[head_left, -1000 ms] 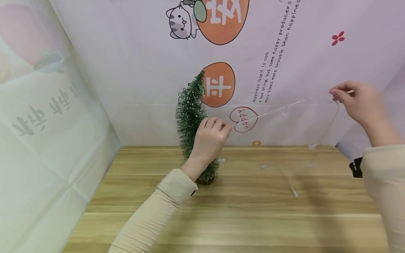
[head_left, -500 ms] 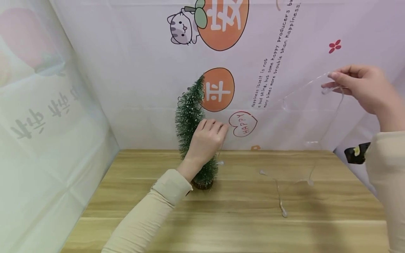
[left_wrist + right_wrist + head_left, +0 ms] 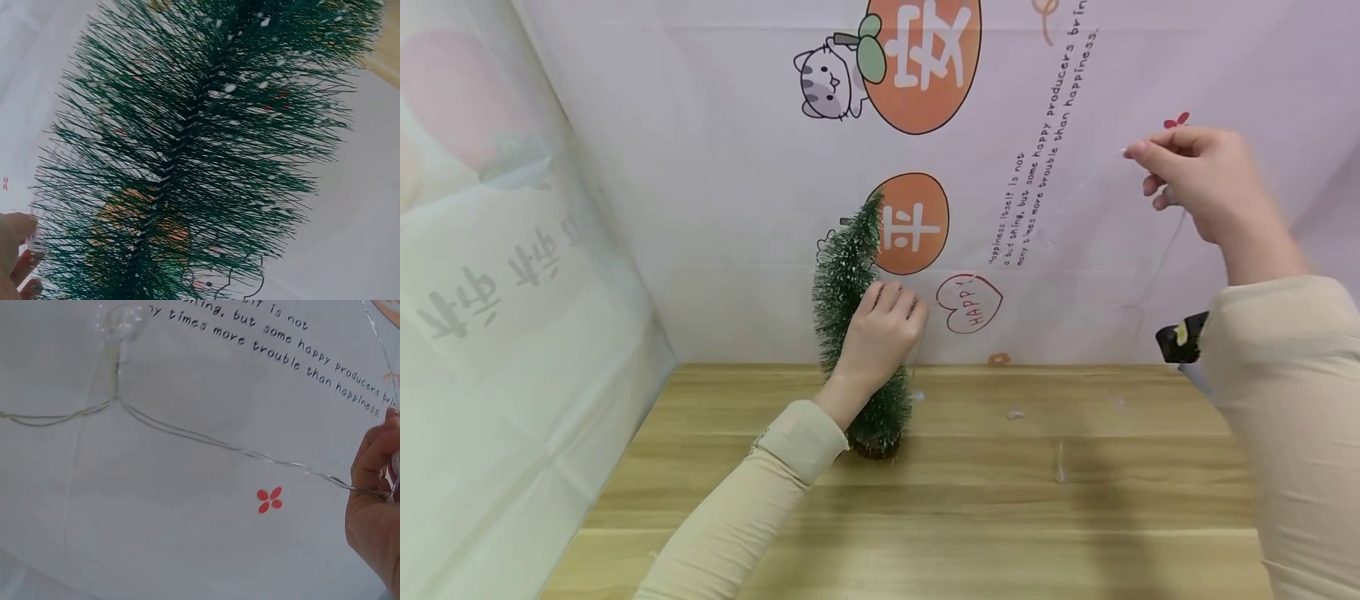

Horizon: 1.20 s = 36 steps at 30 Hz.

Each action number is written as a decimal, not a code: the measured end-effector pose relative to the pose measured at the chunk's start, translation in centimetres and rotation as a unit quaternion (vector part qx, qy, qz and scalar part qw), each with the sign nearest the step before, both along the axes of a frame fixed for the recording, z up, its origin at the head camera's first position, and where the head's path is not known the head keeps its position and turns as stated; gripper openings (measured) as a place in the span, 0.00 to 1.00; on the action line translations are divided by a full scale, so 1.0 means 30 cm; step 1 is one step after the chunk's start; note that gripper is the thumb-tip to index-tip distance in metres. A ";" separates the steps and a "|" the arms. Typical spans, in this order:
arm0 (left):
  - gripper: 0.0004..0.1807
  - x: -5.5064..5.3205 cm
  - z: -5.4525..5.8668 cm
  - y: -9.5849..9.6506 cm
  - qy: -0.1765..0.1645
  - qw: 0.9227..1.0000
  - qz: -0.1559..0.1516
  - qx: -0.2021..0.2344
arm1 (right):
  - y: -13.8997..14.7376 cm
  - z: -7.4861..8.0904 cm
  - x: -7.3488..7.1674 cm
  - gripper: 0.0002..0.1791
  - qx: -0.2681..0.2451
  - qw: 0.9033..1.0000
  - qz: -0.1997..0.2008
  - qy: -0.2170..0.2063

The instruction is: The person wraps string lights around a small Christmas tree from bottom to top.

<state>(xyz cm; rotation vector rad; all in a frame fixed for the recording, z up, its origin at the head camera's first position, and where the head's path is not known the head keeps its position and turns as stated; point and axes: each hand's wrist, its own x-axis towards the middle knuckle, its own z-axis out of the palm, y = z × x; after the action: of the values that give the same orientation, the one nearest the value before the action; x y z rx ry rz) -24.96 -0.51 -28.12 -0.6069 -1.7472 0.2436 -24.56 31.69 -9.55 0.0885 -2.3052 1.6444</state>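
A small green bottle-brush Christmas tree (image 3: 842, 279) with white flecks stands on the table, its dark round base (image 3: 874, 448) partly behind my left wrist. My left hand (image 3: 883, 329) is in front of its right side, fingers curled, pinching the clear wire of a string of lights that hangs down beside the tree. The left wrist view is filled by the bristles (image 3: 187, 125); a few fingers (image 3: 15, 234) show at its left edge. Higher at the right, my right hand (image 3: 1213, 179) holds the same string lights (image 3: 212, 442). A clear bulb (image 3: 119, 322) hangs near that wire.
Small clear bulbs of the string, such as this bulb (image 3: 1015, 414), lie on the wood-grain table (image 3: 925, 533). A printed white cloth (image 3: 737, 208) hangs behind, and another pale cloth (image 3: 512, 375) on the left. A black device (image 3: 1180, 337) sits at the right cuff.
My right hand has risen and moved left with the string lights; the wire, earlier stretched between both hands, has slackened. My left hand stays beside the tree. The head view has tilted slightly upward.
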 end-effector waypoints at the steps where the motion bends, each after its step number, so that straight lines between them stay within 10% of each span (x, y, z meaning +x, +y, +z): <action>1: 0.12 0.000 -0.001 -0.002 -0.001 1.000 0.003 -0.001 | -0.015 0.005 -0.001 0.03 0.001 1.000 -0.004 0.005; 13: 0.09 0.001 -0.014 -0.016 -0.015 0.999 0.039 -0.030 | -0.130 0.040 -0.031 0.03 0.045 0.997 -0.038 0.045; 18: 0.08 0.004 -0.018 -0.020 -0.026 0.998 0.045 -0.037 | -0.152 0.054 -0.044 0.06 0.112 0.993 0.015 0.041; 25: 0.07 0.002 -0.022 -0.022 -0.033 0.997 0.057 -0.040 | -0.200 0.101 -0.059 0.08 0.039 0.992 0.111 0.045; 36: 0.05 0.014 -0.011 -0.017 -0.046 0.996 0.060 -0.046 | -0.273 0.155 -0.055 0.01 -0.046 0.996 0.068 0.047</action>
<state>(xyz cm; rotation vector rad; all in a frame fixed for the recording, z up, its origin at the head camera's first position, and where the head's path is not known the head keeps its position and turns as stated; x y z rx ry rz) -24.54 -1.03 -28.45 -0.5871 -1.8728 0.3874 -26.20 23.52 -4.89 0.3032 -2.1936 1.7683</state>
